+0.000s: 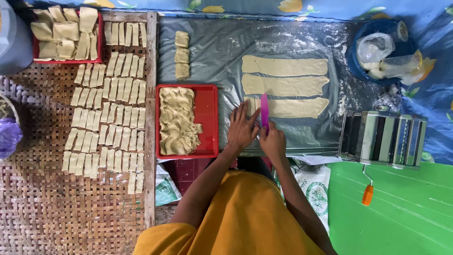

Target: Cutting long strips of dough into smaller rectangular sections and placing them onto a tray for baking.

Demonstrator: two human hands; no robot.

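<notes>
The right hand [273,140] has its fingers wrapped around a pink knife [264,112], blade set upright on the near dough strip [292,107]. The left hand [241,128] lies flat with fingers spread wide, pressing the strip's left end on the grey plastic sheet [217,52]. Two more strips [284,75] lie beyond. A red tray [210,113] of folded dough sits just left; a pasta roller [382,139] stands to the right
</notes>
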